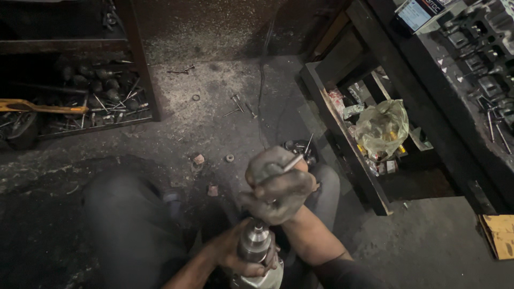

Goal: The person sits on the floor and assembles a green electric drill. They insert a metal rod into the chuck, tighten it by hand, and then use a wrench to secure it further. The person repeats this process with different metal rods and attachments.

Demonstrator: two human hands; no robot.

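Observation:
My left hand (227, 254) grips the metal body of a power drill (256, 251) just behind its silver chuck, low in the middle of the head view. My right hand (276, 187), black with grease, is closed around a thin metal rod (292, 162) that pokes out above my fist, directly over the chuck. The part where the rod meets the chuck is hidden by my fingers. My knees in dark trousers are on either side.
A dirty concrete floor holds loose valves and bolts (235, 104), a washer (229, 158) and small red bits (198, 159). A low shelf of metal parts (101, 96) stands at left. A dark bench (375, 192) with a plastic bag (383, 126) stands right.

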